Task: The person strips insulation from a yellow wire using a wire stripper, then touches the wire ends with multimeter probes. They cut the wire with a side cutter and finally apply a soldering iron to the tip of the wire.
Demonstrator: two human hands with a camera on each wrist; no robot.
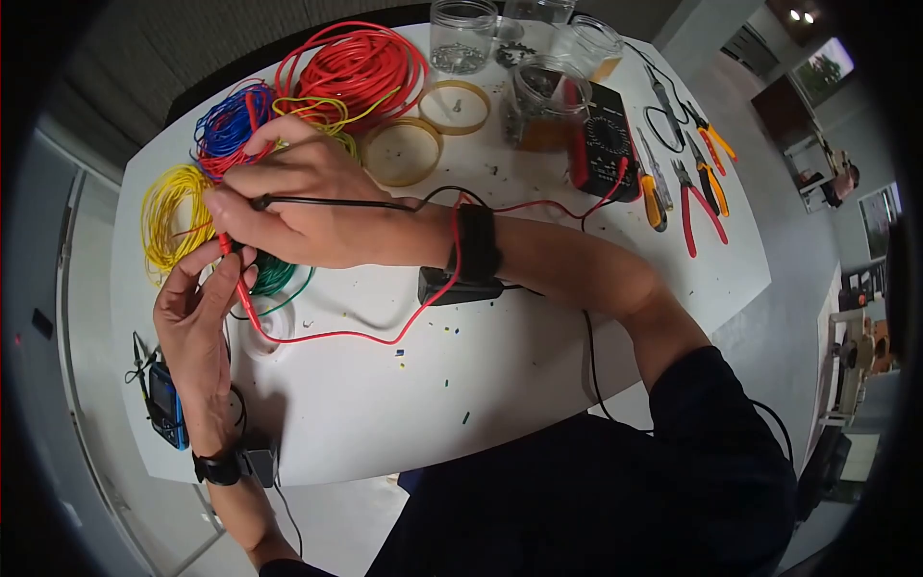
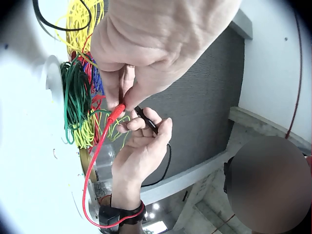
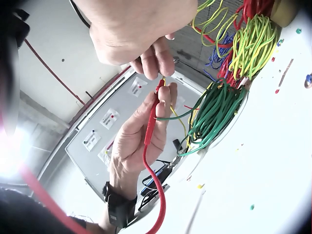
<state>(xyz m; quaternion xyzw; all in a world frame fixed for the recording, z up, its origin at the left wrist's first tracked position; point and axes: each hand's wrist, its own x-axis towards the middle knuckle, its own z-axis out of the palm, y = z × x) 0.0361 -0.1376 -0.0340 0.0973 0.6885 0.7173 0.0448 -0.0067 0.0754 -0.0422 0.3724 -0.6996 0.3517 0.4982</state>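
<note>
My left hand [image 1: 197, 327] pinches a red test probe [image 3: 152, 117] between thumb and fingers, its tip pointing up toward the right hand. A red lead [image 2: 90, 170] trails from the probe. Reaching across the table, my right hand [image 1: 312, 192] grips a black test probe [image 2: 146, 119]; its black lead runs back along the forearm. The fingertips of both hands meet closely around the red probe's tip. One strand of a green wire coil [image 3: 214, 112] runs up to the left hand's fingers. The right hand hides the black probe's tip in the head view.
Yellow [image 1: 173, 221], blue [image 1: 231, 130] and red [image 1: 365, 77] wire coils lie around the hands. A multimeter [image 1: 608, 139], glass jars [image 1: 460, 38], tape rings [image 1: 402, 154], a screwdriver [image 1: 654, 197] and pliers [image 1: 697, 207] stand farther back and right. A blue device [image 1: 165, 409] sits at the left edge.
</note>
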